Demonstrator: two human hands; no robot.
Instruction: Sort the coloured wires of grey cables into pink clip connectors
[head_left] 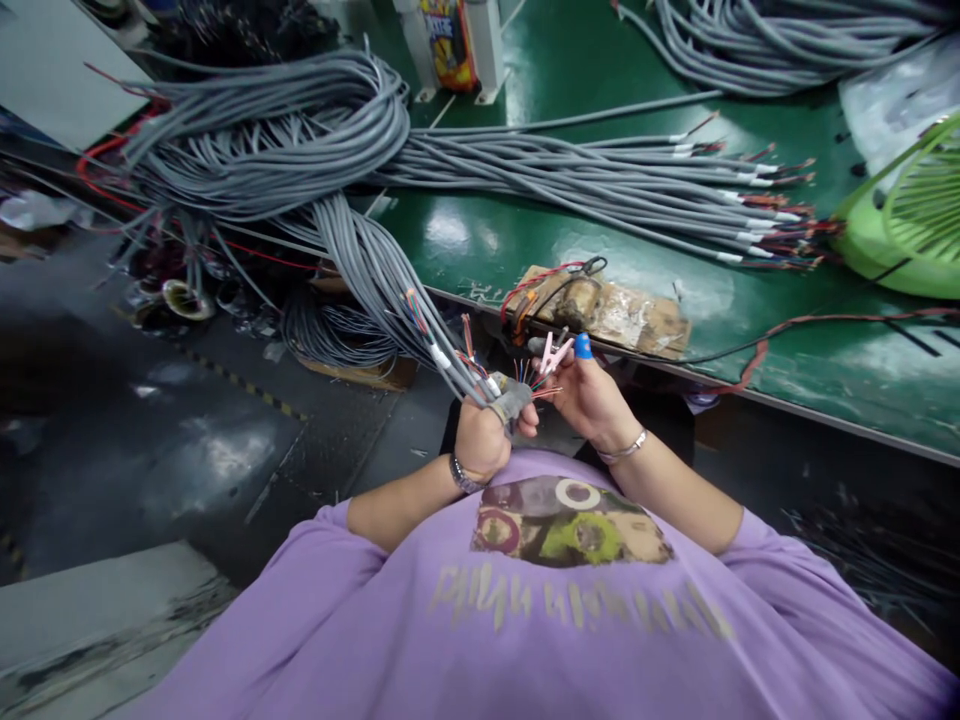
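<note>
My left hand (484, 438) is closed around the end of a grey cable (459, 375), with grey covering on some of its fingers. Thin coloured wires (541, 384) fan out of that end towards my right hand. My right hand (589, 400) is closed beside them, a blue cover on one digit, and a small pink clip (553, 353) shows at its fingertips. More cable ends with white bands and bared copper lie against my left hand. They belong to a thick grey cable bundle (367, 260) that hangs over the table edge.
On the green table (465, 235) lie a large cable coil (277, 140) and a row of stripped cable ends (750, 215). A taped wooden block (607, 308) with wires sits at the front edge. A green fan (911, 215) stands right. More coiled cable (345, 335) is below the table.
</note>
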